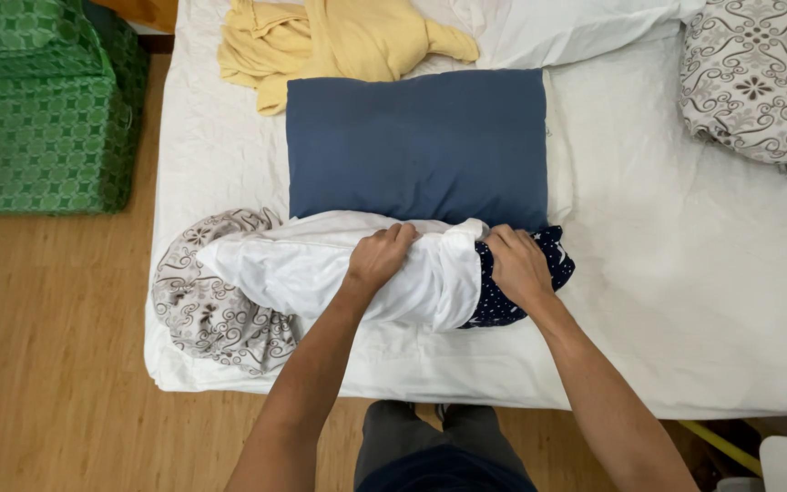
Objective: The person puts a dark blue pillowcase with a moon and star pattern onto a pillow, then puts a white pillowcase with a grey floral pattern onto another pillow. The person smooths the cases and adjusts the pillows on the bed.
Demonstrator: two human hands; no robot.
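- Two bare hands work at the near edge of one bed [649, 301], which is covered by a white sheet.
- The left hand [380, 258] is closed in a fist, bunching the cloth of one white pillowcase [311, 264] near its open end.
- The right hand [518, 266] is curled over one dark blue pillow with white dots [553, 260]; its fingers press into the pillow just where it meets the white cloth.
- Most of the dotted pillow is hidden inside the white pillowcase; only its right end shows, lying on the sheet near the bed's front edge.
- One plain blue pillow [416, 146] lies flat just behind both hands, touching the white pillowcase.
- One yellow garment [339, 41] is crumpled at the far edge of the bed, just beyond the blue pillow.
- Two pieces of grey patterned fabric show: one [207, 301] under the left end of the white pillowcase, one [758, 77] at the far right corner.
- One green patterned box-like seat [38, 118] stands on the wooden floor [47, 364], left of the bed.
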